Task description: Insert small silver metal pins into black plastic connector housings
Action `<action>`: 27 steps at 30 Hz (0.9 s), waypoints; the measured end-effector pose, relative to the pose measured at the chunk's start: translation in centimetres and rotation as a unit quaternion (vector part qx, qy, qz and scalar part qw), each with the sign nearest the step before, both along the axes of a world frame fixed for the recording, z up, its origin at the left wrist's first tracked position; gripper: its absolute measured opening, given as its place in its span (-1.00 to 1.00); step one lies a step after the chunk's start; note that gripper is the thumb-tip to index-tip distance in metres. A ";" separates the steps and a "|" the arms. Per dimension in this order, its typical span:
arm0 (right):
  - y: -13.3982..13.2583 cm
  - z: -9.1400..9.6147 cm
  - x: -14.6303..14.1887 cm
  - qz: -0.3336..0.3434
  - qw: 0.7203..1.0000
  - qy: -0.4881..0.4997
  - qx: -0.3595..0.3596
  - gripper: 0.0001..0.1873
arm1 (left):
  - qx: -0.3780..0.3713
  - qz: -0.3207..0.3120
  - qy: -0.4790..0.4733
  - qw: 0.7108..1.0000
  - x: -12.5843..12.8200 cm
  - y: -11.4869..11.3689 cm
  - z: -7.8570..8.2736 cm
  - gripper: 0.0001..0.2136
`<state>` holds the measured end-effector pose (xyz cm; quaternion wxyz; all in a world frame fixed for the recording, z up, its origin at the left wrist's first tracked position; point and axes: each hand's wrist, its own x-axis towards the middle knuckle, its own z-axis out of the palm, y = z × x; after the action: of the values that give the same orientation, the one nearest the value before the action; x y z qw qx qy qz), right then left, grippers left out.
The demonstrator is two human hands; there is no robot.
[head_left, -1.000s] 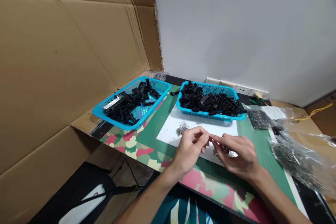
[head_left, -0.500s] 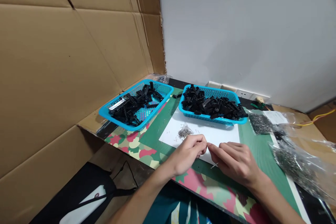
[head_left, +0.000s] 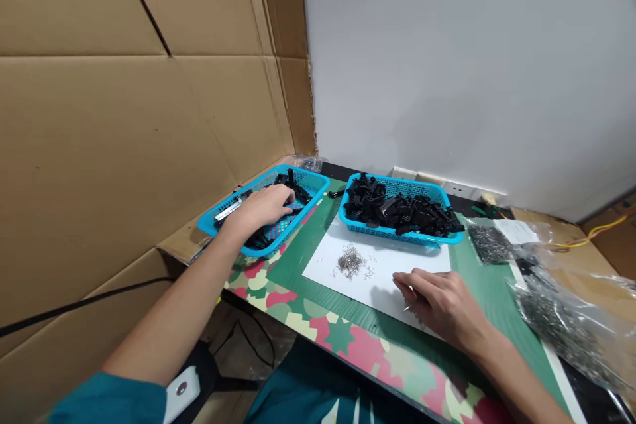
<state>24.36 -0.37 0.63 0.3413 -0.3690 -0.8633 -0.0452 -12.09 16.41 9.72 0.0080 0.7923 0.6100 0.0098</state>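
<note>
My left hand reaches into the left blue basket, fingers curled down. Its fingertips are at one end of a slim black plastic part; whether they grip it I cannot tell. Above the white paper, my right hand is closed in a pinch on a tiny thin metal piece. A thin pale rod pokes out beneath its fingers, its other end hidden. On the paper lies a pile of small bent metal wire pieces, a few scattered around it.
A second blue basket, heaped with black plastic parts, stands behind the paper. Clear bags of small metal pieces lie on the right. Cardboard walls off the left side, and a power strip runs along the back wall.
My left hand has left my right hand and moved left and away from me into the left basket. My right hand stays over the paper, still pinching. The view has shifted slightly.
</note>
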 end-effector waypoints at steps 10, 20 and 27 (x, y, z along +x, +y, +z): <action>-0.1 0.8 0.1 -0.004 0.988 0.127 -0.086 -0.81 | 0.019 -0.031 -0.045 0.998 -1.4 0.9 -2.1 -0.85; 0.0 1.9 -0.2 -0.029 0.939 0.241 -0.245 -0.77 | 0.130 0.036 -0.374 0.918 4.2 -8.1 -0.6 -0.90; 0.6 1.5 0.2 -0.084 0.892 0.234 -0.377 -0.79 | -0.087 -0.064 -0.407 0.907 13.6 -16.8 -6.9 -0.73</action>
<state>24.51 0.21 2.17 0.3634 -0.5410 -0.6765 0.3430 1.53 -0.35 2.85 0.3250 0.7529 0.5003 0.2778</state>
